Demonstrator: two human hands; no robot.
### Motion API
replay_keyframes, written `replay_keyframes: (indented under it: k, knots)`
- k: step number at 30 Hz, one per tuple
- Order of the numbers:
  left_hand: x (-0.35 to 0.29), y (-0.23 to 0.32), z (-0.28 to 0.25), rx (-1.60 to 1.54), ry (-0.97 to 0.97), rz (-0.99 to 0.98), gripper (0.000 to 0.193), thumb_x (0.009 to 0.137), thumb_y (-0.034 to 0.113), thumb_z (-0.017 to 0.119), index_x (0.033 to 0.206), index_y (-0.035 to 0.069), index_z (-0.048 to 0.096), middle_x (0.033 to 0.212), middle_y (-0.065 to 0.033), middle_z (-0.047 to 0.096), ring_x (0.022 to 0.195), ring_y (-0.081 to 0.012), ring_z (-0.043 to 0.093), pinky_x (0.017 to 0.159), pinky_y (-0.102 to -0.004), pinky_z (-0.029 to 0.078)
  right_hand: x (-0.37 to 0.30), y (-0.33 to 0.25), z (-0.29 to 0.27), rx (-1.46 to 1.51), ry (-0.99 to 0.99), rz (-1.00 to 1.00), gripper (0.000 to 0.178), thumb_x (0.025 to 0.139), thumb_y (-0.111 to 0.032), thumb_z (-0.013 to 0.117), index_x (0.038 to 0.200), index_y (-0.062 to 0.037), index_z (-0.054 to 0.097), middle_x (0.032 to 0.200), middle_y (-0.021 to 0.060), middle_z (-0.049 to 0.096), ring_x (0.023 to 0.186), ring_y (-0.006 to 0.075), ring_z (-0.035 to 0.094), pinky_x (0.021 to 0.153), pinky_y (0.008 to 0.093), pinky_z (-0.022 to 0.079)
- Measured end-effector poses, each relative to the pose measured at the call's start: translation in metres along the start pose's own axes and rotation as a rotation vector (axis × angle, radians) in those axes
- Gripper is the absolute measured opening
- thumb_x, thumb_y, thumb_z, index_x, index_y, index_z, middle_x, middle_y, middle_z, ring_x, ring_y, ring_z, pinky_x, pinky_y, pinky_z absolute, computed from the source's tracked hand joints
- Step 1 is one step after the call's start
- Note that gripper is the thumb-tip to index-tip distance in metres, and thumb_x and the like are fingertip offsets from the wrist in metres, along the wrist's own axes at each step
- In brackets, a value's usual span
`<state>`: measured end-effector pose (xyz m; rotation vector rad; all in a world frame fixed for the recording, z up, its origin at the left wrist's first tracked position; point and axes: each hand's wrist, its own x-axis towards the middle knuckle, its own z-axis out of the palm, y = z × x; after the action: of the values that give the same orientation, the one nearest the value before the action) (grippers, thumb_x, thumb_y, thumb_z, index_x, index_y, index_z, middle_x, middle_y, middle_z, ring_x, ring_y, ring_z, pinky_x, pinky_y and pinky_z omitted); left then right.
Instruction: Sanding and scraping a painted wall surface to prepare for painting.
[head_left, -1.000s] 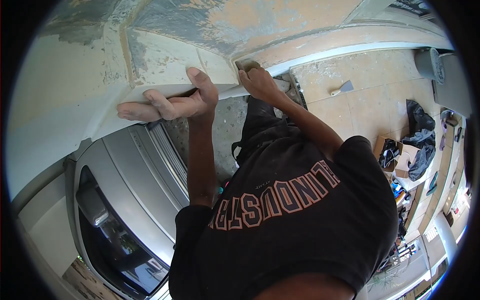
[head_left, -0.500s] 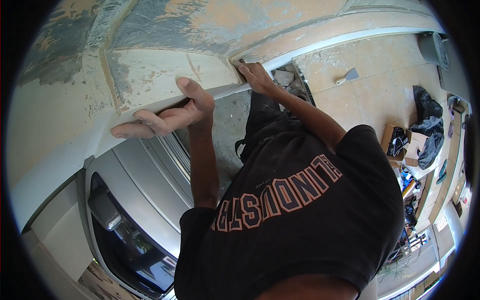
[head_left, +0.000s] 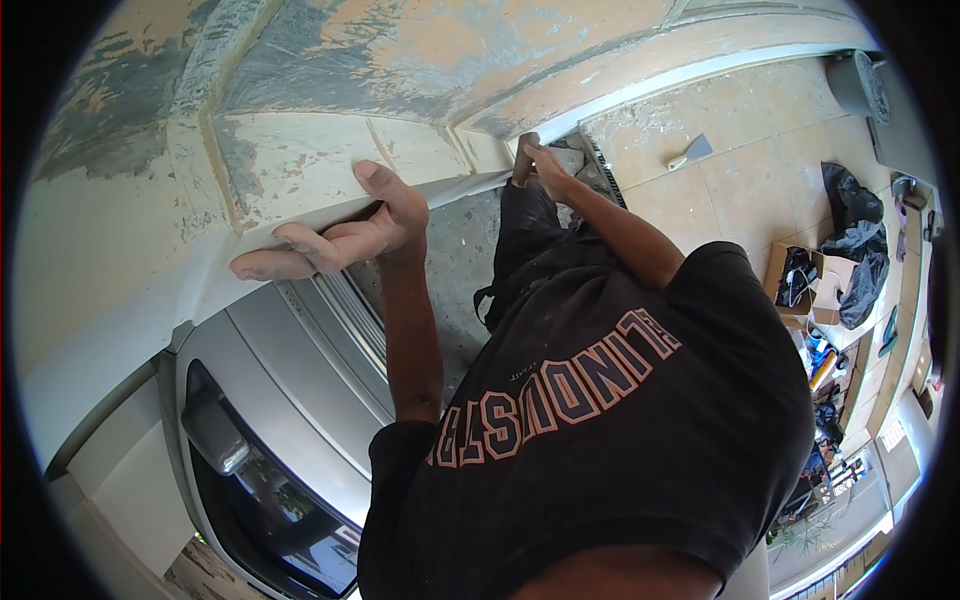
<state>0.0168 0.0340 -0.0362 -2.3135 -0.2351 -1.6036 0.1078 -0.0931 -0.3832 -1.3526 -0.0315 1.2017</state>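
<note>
My left hand rests against the lower edge of a scraped wall panel, fingers stretched out and thumb apart. Nothing shows in it. My right hand is further along the same panel, beyond its right end, just above my dark trouser leg. Its fingers are closed at a small dark-brown piece, too little of which shows to tell its kind. Patches of grey and peach show through the cream paint of the wall.
Below left stands a silver vehicle with a side mirror. A putty knife lies on the tiled floor at right. Further right are an open cardboard box, black plastic bags and a grey bucket.
My right hand has come away from the panel's inner corner and moved right, toward my leg. My left hand stays at the panel edge. The view has shifted slightly.
</note>
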Motion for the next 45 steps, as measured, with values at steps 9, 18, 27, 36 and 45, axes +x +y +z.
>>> replay_keyframes:
  k: [9, 18, 27, 36, 45]
  knots:
    - [-0.017, -0.014, -0.02, 0.086, -0.047, -0.02, 0.08, 0.082, 0.026, 0.058, 0.143, 0.004, 0.012, 0.146, -0.0291, -0.009, 0.136, -0.047, -0.016, 0.108, -0.0665, 0.013, 0.042, -0.03, 0.03, 0.395, -0.023, 0.18, 0.037, 0.096, -0.01, 0.037, 0.128, 0.0084, 0.035, 0.122, 0.0248, 0.05, 0.109, 0.0328, 0.058, 0.095, 0.0436, 0.05]
    - [-0.002, -0.002, -0.002, 0.041, 0.012, -0.001, 0.075, 0.083, 0.028, 0.054, 0.141, 0.001, 0.015, 0.148, -0.0279, -0.004, 0.138, -0.0452, -0.013, 0.108, -0.0657, 0.019, 0.111, 0.005, 0.007, 0.601, 0.084, 0.153, 0.037, 0.088, -0.001, 0.051, 0.124, 0.0012, 0.043, 0.119, 0.0177, 0.053, 0.096, 0.03, 0.061, 0.073, 0.0398, 0.057]
    - [-0.005, -0.009, 0.001, -0.03, 0.012, 0.012, 0.078, 0.08, 0.025, 0.056, 0.141, 0.001, 0.013, 0.146, -0.0294, -0.006, 0.137, -0.0477, -0.014, 0.107, -0.0646, 0.025, 0.073, -0.038, 0.024, 0.627, -0.017, 0.011, 0.035, 0.089, -0.001, 0.048, 0.123, 0.0005, 0.043, 0.121, 0.0179, 0.053, 0.095, 0.0305, 0.062, 0.068, 0.0401, 0.057]
    - [0.0, -0.001, 0.002, -0.066, -0.001, 0.015, 0.079, 0.079, 0.022, 0.059, 0.141, 0.002, 0.013, 0.145, -0.03, -0.008, 0.136, -0.0495, -0.011, 0.105, -0.0628, 0.031, 0.066, -0.036, 0.035, 0.488, 0.261, 0.047, 0.038, 0.087, 0.005, 0.038, 0.125, 0.0049, 0.042, 0.117, 0.0209, 0.054, 0.086, 0.0284, 0.064, 0.062, 0.0373, 0.057]
    - [-0.006, -0.009, -0.002, -0.013, 0.044, 0.035, 0.075, 0.08, 0.027, 0.056, 0.14, 0.0, 0.018, 0.147, -0.0302, -0.001, 0.139, -0.0443, -0.012, 0.109, -0.0642, 0.019, 0.033, -0.063, 0.045, 0.227, 0.172, 0.024, 0.036, 0.08, 0.013, 0.033, 0.112, 0.0144, 0.049, 0.102, 0.0236, 0.06, 0.086, 0.0288, 0.065, 0.076, 0.0393, 0.057]
